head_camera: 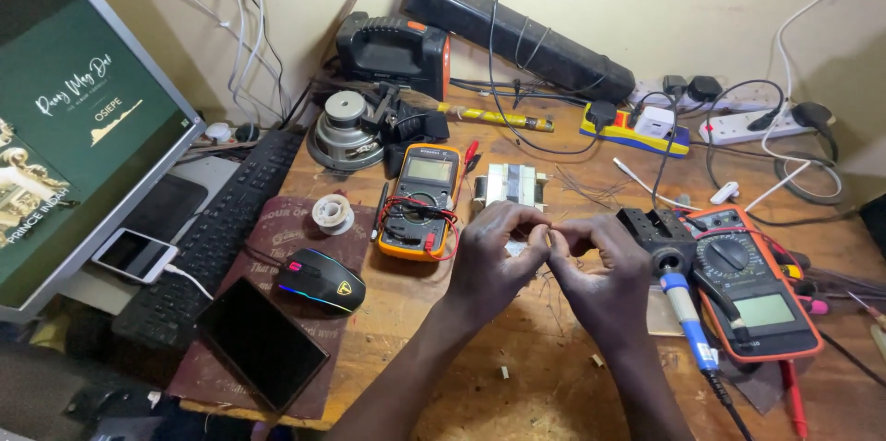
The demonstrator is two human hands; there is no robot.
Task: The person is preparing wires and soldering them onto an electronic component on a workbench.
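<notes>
Just below transformer, mid tabletop: left hand & right hand fingers pinch thin wire ends together. Twisting underway, prob. not finished; soldering iron right of it untouched.

L hand, R hand, bare forearms, no sleeves, no gloves

Whatever the left hand and right hand pinch between their fingertips is too small and too covered to identify. The monitor at nine o'clock is cut off by the left edge. The red probe at four o'clock runs past the bottom edge.
</notes>
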